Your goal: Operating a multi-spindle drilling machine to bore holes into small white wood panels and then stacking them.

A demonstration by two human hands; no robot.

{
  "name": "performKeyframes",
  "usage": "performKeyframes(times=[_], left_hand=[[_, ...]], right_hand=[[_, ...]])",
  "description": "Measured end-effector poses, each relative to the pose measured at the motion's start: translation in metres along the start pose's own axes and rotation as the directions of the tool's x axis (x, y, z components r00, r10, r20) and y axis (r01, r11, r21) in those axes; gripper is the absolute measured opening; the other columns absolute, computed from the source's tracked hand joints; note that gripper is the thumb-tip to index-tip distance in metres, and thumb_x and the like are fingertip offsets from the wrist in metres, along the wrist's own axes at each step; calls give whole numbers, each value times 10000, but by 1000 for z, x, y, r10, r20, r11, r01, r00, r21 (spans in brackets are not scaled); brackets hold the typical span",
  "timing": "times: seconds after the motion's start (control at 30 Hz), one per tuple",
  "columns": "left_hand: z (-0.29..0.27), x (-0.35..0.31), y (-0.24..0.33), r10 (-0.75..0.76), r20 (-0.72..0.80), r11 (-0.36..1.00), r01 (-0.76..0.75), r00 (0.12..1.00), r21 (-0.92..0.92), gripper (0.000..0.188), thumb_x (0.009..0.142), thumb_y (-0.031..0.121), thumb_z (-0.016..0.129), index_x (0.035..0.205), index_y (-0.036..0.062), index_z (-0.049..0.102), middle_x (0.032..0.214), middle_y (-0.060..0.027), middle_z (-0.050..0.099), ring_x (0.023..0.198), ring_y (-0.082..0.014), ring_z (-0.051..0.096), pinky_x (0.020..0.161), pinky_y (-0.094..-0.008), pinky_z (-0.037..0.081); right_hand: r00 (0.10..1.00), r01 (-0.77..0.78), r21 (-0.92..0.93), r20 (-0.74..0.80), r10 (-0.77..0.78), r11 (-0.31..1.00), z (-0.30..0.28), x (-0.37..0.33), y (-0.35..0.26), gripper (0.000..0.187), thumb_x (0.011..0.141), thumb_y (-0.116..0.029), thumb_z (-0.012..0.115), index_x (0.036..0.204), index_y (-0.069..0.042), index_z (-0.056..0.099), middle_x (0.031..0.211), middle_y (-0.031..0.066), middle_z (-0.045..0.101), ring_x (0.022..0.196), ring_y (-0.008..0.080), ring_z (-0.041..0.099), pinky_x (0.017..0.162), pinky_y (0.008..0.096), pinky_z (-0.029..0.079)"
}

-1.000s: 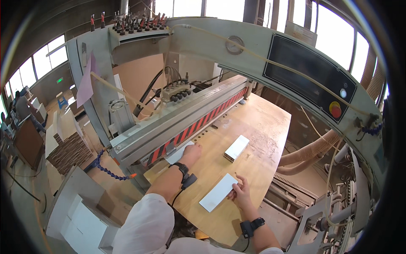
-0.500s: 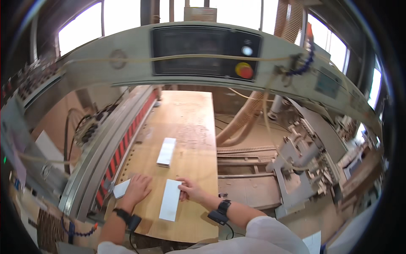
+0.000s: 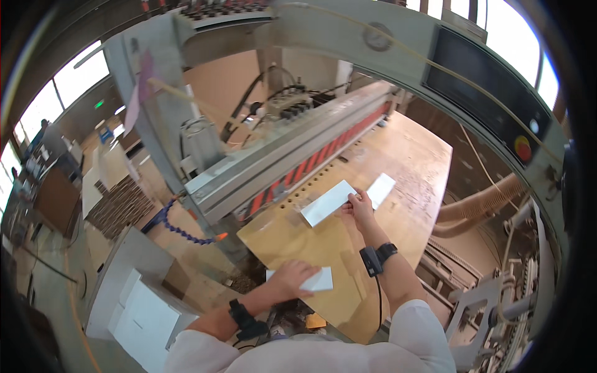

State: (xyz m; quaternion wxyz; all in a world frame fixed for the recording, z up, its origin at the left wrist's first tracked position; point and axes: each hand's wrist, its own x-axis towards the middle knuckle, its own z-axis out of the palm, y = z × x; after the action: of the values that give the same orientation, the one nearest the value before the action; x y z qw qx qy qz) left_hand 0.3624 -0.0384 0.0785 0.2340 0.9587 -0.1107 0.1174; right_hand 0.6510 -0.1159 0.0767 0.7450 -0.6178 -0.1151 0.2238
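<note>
In my right hand [image 3: 360, 206] is the end of a white rectangular panel [image 3: 327, 204], pinched between thumb and fingers, above the wooden table near its row of holes. Closed over a second white panel [image 3: 319, 280] is my left hand [image 3: 290, 280], at the table's near left edge; its fingers cover the middle of that panel. Just beyond my right hand more white panels [image 3: 381, 188] lie on the wooden tabletop [image 3: 410, 161], partly hidden by that hand.
A metal machine beam [image 3: 292, 146] with a red-and-black striped strip runs along the table's far left side. An overhead arm carries a control panel [image 3: 485, 87]. At lower left stands an open box [image 3: 146, 317] with white boards; stacked boards [image 3: 121, 205] stand behind it.
My view has turned left. My right hand has carried its panel forward, toward the striped beam. My left hand, earlier flat beside a white panel, now grips one at the table's edge.
</note>
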Motion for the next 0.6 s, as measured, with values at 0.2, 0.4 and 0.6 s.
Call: performKeyframes(times=[0.2,0.4,0.6], left_hand=[[-7,-108,47,-272,-92,957,279,958,77,648,590,274,737,1180,142,505,1041,-90,501,934,-271,488,789,-382,404],[6,-243,69,-641,-289,738,675,711,22,637,569,224,736,1157,127,511,1024,-112,493,890,-278,482,741,-376,400],[18,-320,54,-760,-309,572,814,571,98,636,623,212,679,1207,101,454,986,-126,478,863,-289,473,690,-381,410]], right_hand=[[998,-40,-67,36,42,997,71,58,35,364,852,-39,483,1197,-3,375,686,93,540,500,172,551,402,271,467],[975,164,-576,218,-43,800,95,76,48,281,772,-61,596,1039,24,570,806,129,604,595,207,617,474,285,504],[861,507,-602,385,-331,617,68,100,56,190,772,-140,624,903,-24,553,791,62,593,662,120,546,553,266,449]])
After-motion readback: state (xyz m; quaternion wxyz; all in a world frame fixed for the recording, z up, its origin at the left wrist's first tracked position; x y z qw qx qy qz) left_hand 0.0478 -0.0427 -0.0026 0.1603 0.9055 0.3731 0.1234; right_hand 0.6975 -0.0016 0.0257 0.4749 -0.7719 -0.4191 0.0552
